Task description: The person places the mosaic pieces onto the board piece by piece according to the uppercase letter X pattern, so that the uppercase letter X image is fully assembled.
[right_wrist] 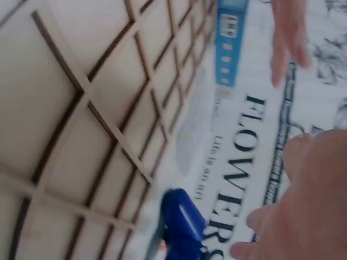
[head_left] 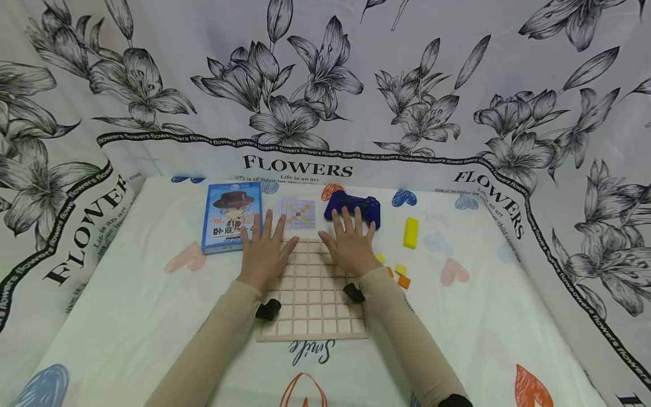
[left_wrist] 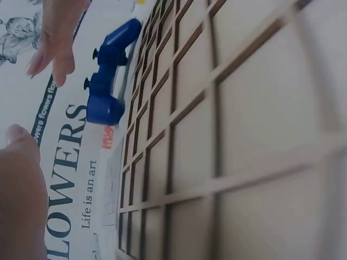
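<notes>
A light wooden grid board (head_left: 315, 311) lies flat on the cloth, its square compartments bare where they show. Over its far left part my left hand (head_left: 264, 257) is spread, fingers straight and pointing away. My right hand (head_left: 351, 249) hovers likewise above the far right part, fingertips overlapping the blue game controller (head_left: 368, 210) in the head view. Nothing is held in either hand. In both wrist views the hands stand raised above the grid. A patterned card (head_left: 299, 215) with small coloured squares lies just past the board, between the hands.
At the back left lies a blue box (head_left: 229, 217) with a cartoon figure in a hat. A yellow block (head_left: 411, 233) sits right of the controller. Several small yellow and orange square tiles (head_left: 404, 281) lie beside the right forearm. Flower-printed fabric (head_left: 315, 96) rises behind.
</notes>
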A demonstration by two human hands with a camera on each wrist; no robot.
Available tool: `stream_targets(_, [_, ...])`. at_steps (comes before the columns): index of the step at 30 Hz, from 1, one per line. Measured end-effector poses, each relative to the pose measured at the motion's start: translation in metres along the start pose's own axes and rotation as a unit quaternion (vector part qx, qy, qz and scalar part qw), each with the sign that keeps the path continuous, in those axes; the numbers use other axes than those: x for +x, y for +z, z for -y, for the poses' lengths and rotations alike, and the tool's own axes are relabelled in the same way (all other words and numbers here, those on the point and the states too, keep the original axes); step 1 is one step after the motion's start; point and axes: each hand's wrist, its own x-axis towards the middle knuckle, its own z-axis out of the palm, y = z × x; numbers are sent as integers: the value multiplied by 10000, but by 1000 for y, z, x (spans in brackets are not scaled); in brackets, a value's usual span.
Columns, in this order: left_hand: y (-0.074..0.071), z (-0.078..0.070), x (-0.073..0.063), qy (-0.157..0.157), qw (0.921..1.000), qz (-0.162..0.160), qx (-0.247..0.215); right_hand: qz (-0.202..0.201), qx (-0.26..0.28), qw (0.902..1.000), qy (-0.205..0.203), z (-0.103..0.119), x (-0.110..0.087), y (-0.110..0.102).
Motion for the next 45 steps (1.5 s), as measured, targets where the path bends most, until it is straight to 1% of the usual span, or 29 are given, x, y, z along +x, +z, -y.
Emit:
stream_targets(2, [0, 3, -13, 74, 9998, -13, -198, 240, 229, 9994, 84, -8, -8, -8])
stream_targets(4, [2, 9, -29, 222, 9992, -25, -346, 532, 407, 9975, 244, -21, -20, -16])
stream_targets(8, [11, 24, -59, 573, 9965, 32, -616, 1252, 438, 9896, 551, -58, -49, -30])
stream_targets(10, [15, 33, -70, 748, 9948, 42, -693, 1540, 474, 9847, 666, -77, -62, -34])
stream_targets(11, [17, 37, -73, 816, 9940, 28, -727, 1670, 596, 9813, 753, -86, -67, -35])
stream_targets(13, [19, 43, -76, 912, 9931, -49, -741, 1781, 864, 9766, 837, -102, -74, -36])
stream_targets(15, [21, 48, -77, 951, 9932, -109, -669, 1785, 1202, 9730, 837, -112, -77, -35])
stream_targets(17, [21, 51, -77, 960, 9930, -169, -661, 1745, 1396, 9719, 745, -119, -77, -32])
stream_targets(18, [21, 52, -77, 972, 9929, -192, -652, 1716, 1402, 9730, 651, -122, -76, -30])
stream_targets(20, [22, 53, -76, 1012, 9926, -232, -634, 1651, 1411, 9742, 616, -125, -74, -27])
stream_targets(22, [24, 53, -75, 1057, 9923, -244, -593, 1604, 1384, 9748, 691, -127, -72, -23])
stream_targets(25, [27, 52, -74, 1079, 9926, -214, -518, 1552, 1437, 9734, 885, -132, -70, -19])
stream_targets(27, [28, 51, -74, 1069, 9929, -186, -491, 1526, 1463, 9730, 925, -134, -69, -16])
stream_targets(31, [27, 49, -76, 1052, 9931, -181, -489, 1360, 1507, 9760, 788, -135, -68, -15])
stream_targets(35, [25, 48, -76, 1087, 9923, -337, -497, 1059, 1662, 9790, 513, -123, -65, -20])
stream_targets(37, [25, 48, -76, 1112, 9916, -431, -493, 908, 1765, 9798, 234, -112, -62, -24])
stream_targets(39, [24, 48, -76, 1126, 9913, -473, -481, 759, 1826, 9802, -133, -97, -59, -27])
stream_targets(42, [23, 47, -75, 1088, 9922, -417, -452, 518, 1750, 9794, -860, -73, -50, -27])
stream_targets(45, [22, 46, -75, 1047, 9927, -343, -492, 354, 1552, 9767, -1437, -47, -36, -24])
